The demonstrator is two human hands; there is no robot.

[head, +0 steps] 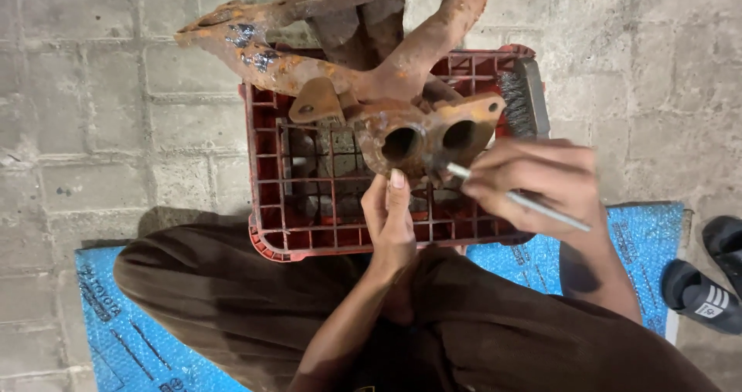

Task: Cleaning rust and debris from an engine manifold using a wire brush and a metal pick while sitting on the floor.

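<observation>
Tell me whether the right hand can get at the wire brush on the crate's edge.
Probably yes: the right hand sits just below the wire brush with nothing between them, though it already holds a thin metal rod.

One camera only, worn on the person's head, faces almost straight down and sits close over the work. The person's lap fills the bottom of the frame, with the left hand (pixel 390 220) and right hand (pixel 541 185) rising from it toward the centre. A red crate (pixel 309 207) lies mid-frame, the paved floor (pixel 93 114) spreading around and beyond it to the top edge.
</observation>
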